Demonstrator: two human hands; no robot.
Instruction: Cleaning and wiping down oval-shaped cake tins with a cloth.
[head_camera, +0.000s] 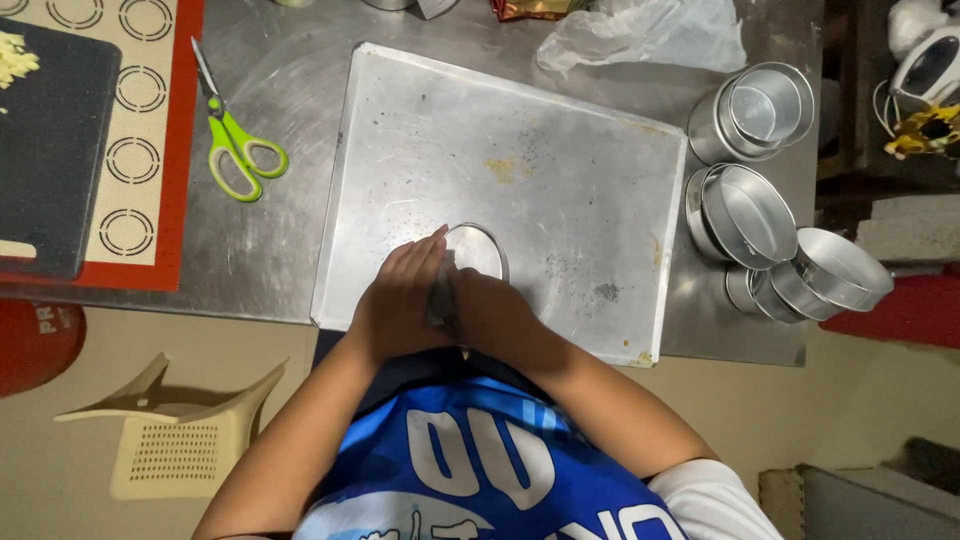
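both hands sit pressed together over the near edge of a large aluminium baking tray (520, 130), gripping one small round metal cake tin (478, 250) between them. the left hand (398, 305) lies along the tin's left side with its fingers (425, 250) stretched forward and close together, fingertips reaching up beside the rim. the right hand (492, 315) is curled narrow around the tin's near side, its fingers hidden under the knuckles. the tin is tipped on edge, its open mouth facing away from the person, and only the far half of its rim shows past the hands; whether its lower edge touches the tray cannot be told.

well to the right of the right hand, off the tray on the steel table (270, 270), lies a cluster of empty round cake tins (760, 110), some nested, some tipped on their sides. beyond the hands, past the far edge of the tray, lies a crumpled clear plastic bag (650, 35). to the left of the left hand, green-handled scissors (235, 145) lie on the table, and further left a baking mat with printed circles (140, 120) with a dark board (50, 150) on top.
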